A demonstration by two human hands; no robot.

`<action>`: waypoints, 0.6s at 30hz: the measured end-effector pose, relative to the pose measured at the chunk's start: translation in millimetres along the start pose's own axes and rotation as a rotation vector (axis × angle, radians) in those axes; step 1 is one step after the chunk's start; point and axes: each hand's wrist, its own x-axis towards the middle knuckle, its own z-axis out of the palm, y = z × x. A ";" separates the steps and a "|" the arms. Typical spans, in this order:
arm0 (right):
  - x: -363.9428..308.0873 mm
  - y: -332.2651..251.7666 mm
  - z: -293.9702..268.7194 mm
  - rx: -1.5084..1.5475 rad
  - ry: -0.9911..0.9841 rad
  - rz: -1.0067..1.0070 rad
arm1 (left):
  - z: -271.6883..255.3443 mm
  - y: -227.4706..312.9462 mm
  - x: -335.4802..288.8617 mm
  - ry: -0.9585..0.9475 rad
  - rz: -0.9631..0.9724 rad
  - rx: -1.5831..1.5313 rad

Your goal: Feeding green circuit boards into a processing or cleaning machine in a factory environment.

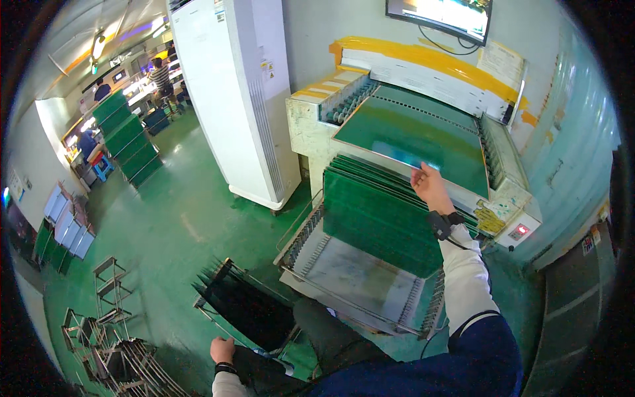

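Note:
A large green panel (423, 135) with a thin pale border lies tilted on the rollers of a conveyor machine (307, 132). My right hand (428, 184) reaches up to the panel's near edge, its fingertips pinched there. Below that hand, several dark green panels (377, 215) stand upright, side by side, in a slotted rack (350, 271). My left hand (223, 351) is curled into a loose fist beside my knee at the lower left, with nothing visible in it.
A second rack holding dark panels (248, 308) stands by my left leg. Metal racks (119, 360) are on the floor farther left. A tall white cabinet (228, 99) stands left of the machine. Stacked green panels (129, 142) and people at benches are far back.

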 end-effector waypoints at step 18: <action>11.0 -6.9 2.1 0.003 0.035 0.012 | -1.1 -0.2 0.1 0.011 0.024 -0.002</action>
